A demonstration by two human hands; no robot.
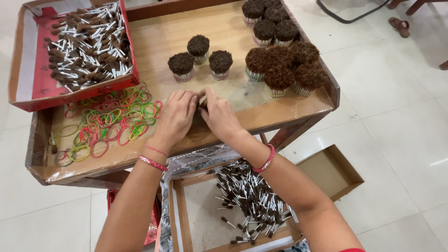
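Two hands meet at the centre of the frame over the low brown cardboard-covered table (154,42). We go from biggest to smallest. Its front edge runs just under our wrists, and bare board lies open between our knuckles and the three small dark-topped bundles (200,57) above. At upper left sits the red cardboard tray of loose brown-tipped white sticks (88,44), and below it the heap of coloured rubber bands (109,121) spreads out just left of our left hand (177,116). A cluster of larger brown-tipped bundles (280,46) fills the upper right corner by the table's right edge. Below the table, an open brown box of loose sticks (247,196) lies under our right forearm. Our left hand and right hand (219,116) press fingertips together on something small between them; it is hidden, so we cannot tell what they clamp.
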